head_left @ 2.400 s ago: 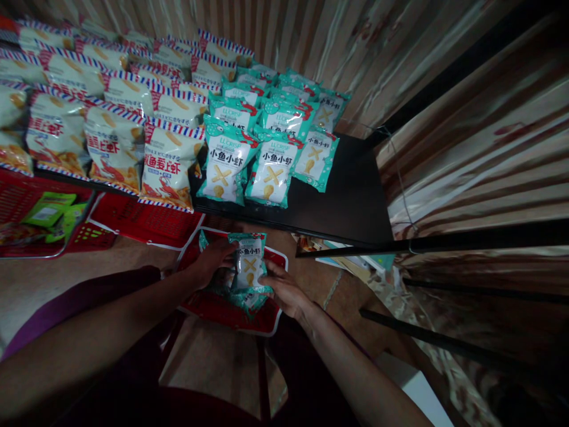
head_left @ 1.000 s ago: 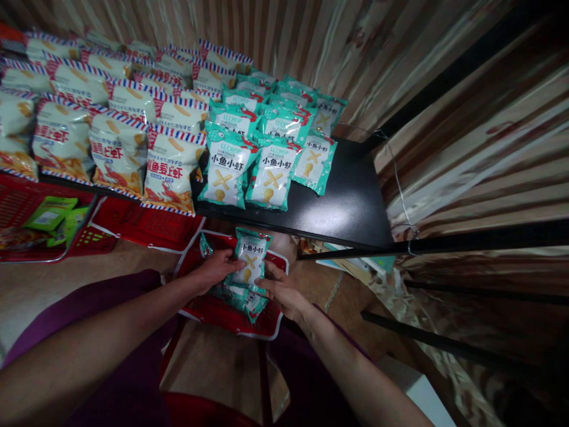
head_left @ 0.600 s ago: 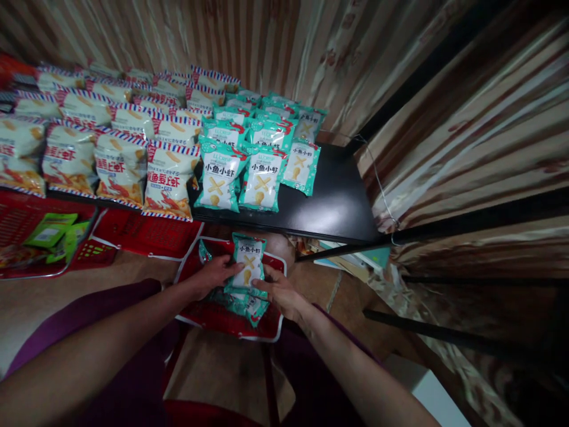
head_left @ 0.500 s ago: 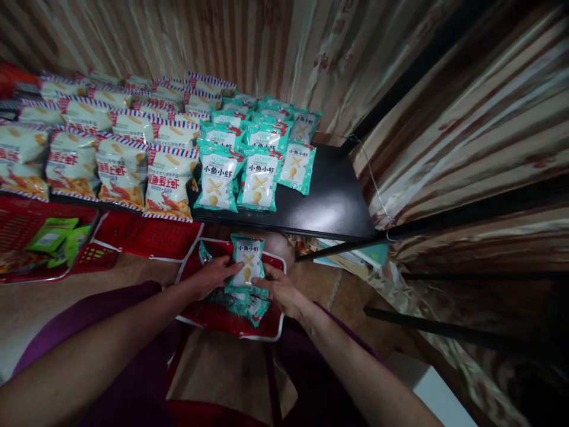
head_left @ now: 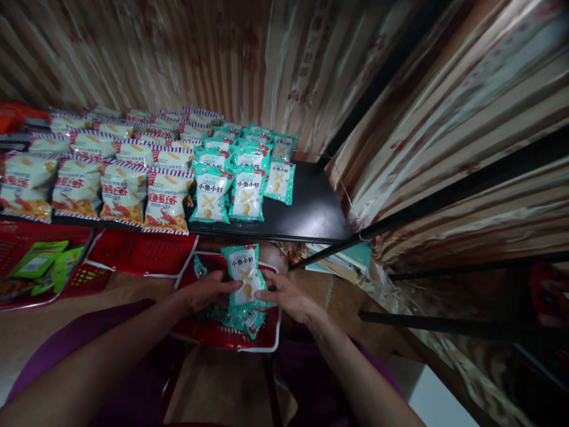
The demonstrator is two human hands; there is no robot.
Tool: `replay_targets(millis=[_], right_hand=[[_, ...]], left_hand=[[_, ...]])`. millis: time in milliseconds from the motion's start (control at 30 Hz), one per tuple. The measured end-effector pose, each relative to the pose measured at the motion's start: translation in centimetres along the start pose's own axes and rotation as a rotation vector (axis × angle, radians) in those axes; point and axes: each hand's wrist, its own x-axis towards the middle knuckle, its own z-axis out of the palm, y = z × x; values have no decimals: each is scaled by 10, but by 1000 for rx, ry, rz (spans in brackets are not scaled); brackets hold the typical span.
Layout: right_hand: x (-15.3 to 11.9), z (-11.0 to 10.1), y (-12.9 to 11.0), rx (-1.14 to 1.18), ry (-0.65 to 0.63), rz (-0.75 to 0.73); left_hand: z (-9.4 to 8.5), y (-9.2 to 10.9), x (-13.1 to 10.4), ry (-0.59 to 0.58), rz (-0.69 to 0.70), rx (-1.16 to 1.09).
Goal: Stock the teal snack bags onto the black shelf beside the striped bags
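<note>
Between my two hands is a teal and white snack bag (head_left: pixel 244 274), upright with its printed front toward me. My left hand (head_left: pixel 210 290) grips its left edge, thumb on the front. On the other edge my right hand (head_left: pixel 284 295) pinches the lower right side, fingers behind. Below the bag stands a red basket (head_left: pixel 213 341) with more teal snack bags (head_left: pixel 251 321) lying inside. On the black shelf (head_left: pixel 306 207) ahead, matching teal bags (head_left: pixel 248 193) stand in rows, and one smaller-looking bag (head_left: pixel 279 179) leans at their right end.
Rows of striped-top snack bags (head_left: pixel 166 198) fill the shelf's left side. Red baskets stand below, one holding green packets (head_left: pixel 39 261). Black metal bars (head_left: pixel 427 196) and a striped curtain (head_left: pixel 377 136) border the right. A white box (head_left: pixel 438 397) is at the lower right.
The view has shifted, so the shelf and its bags appear lower and slightly left. Both hands still hold the teal snack bag, now tilted slightly above the basket.
</note>
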Motion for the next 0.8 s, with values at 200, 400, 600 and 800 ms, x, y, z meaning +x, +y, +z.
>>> replay_targets(millis=[200,400,600,800], right_hand=[[-10,-20,-7,-163,-245,-30],[-13,-25,-17,-195,-307,-48],[-17,-43,-27,-81,-198,-228],[-21,-53,-34,-66,14,-340]], left_hand=[[2,-5,-5,-217,157,159],[17,7,1,-153,231,289],[42,29,14,69,449,292],[75,44,19,297,647,324]])
